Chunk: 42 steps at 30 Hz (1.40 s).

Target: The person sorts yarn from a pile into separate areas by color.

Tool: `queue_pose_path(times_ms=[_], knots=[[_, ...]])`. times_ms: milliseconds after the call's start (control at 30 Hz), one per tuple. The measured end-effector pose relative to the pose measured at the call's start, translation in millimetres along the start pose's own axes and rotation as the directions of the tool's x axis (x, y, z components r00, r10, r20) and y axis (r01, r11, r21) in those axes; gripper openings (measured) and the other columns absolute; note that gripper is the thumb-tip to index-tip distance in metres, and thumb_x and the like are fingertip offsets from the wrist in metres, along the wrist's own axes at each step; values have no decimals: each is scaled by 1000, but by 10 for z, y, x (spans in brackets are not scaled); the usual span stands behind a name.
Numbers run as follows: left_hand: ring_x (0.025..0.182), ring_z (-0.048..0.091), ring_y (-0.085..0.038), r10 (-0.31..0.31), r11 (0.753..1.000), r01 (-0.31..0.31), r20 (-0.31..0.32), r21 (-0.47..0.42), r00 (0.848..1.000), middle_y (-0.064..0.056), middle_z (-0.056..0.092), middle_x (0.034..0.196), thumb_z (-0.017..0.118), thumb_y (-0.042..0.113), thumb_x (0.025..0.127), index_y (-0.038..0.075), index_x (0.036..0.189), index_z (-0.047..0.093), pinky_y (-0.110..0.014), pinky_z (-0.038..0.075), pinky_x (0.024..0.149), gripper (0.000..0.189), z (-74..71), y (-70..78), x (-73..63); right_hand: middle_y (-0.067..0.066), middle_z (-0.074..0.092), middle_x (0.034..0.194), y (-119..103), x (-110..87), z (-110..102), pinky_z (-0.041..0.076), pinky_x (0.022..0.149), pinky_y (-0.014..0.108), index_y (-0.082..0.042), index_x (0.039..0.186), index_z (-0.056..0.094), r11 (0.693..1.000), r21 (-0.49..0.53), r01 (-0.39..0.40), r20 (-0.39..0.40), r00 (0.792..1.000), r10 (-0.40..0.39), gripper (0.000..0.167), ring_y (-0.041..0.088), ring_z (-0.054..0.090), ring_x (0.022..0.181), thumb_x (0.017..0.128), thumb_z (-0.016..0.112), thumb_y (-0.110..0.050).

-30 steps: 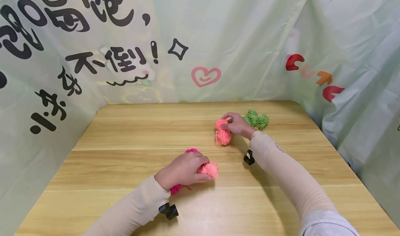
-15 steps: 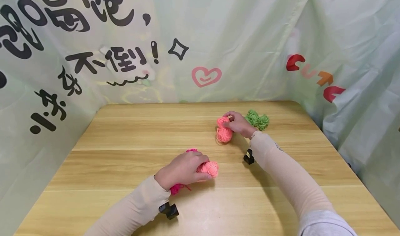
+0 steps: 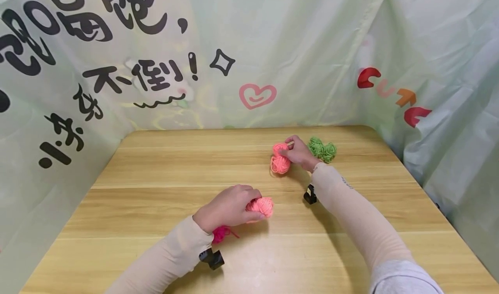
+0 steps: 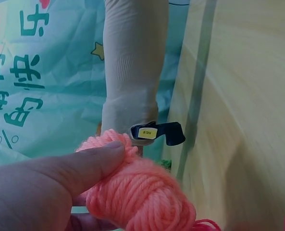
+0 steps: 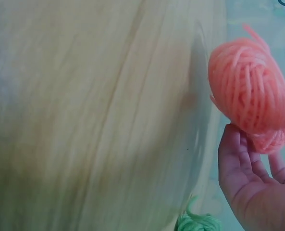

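Note:
My left hand grips a light coral yarn skein, its thumb across the yarn in the left wrist view. A magenta yarn skein lies on the table under that hand, mostly hidden, with a loose strand at its side. Farther back, my right hand holds a second coral skein by its upper end, and the skein's fuller end hangs toward me. The right wrist view shows this yarn with the fingers bent behind it.
A green yarn skein lies just right of my right hand, near the back of the wooden table. Printed cloth hangs along the table's back and sides. Each wrist carries a small black camera mount.
My right hand has moved slightly back and to the right with its coral skein. My left hand has risen a little with its skein, and the magenta yarn's far end is hidden now.

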State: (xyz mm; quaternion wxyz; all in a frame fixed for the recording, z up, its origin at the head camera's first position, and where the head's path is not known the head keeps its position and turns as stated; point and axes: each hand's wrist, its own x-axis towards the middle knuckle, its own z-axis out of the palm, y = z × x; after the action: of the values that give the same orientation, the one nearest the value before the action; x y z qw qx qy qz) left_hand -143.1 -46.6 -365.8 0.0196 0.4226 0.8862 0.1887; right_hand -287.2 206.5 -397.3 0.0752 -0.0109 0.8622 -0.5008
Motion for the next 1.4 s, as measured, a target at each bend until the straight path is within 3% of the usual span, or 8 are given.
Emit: queue_pose_path(times_ms=[367,733,1233,1400], knots=[[70,51,-9,-6,1000,5,-4,-22,1000,6,59,82,74,35,86,8,99,67,-22,44,64,32,-82,-39,74,13,45,100,17,26,-20,43,67,31,-2,107,42,999,-52,4,-47,999,-7,33,22,45,83,93,66,-20],[63,47,-9,-14,997,13,-10,-81,1000,6,54,73,74,33,87,8,93,64,-23,43,59,28,-157,-75,156,14,46,103,37,51,-15,43,69,33,-2,109,43,1000,-21,-23,-9,1000,23,31,23,45,83,94,64,-20],[55,39,-7,-39,994,37,-12,-106,999,3,49,65,72,33,88,11,86,57,-23,39,55,26,-209,-141,276,12,47,100,107,108,20,45,64,29,-3,108,44,1000,-6,-27,-38,999,27,32,19,48,79,93,66,-21],[60,43,-9,-41,994,38,-28,-100,999,3,51,69,72,33,88,12,82,55,-23,41,58,28,-226,-172,337,12,48,100,134,133,41,45,63,28,-4,106,44,999,-22,-23,-49,999,22,32,19,48,79,93,67,-22]])
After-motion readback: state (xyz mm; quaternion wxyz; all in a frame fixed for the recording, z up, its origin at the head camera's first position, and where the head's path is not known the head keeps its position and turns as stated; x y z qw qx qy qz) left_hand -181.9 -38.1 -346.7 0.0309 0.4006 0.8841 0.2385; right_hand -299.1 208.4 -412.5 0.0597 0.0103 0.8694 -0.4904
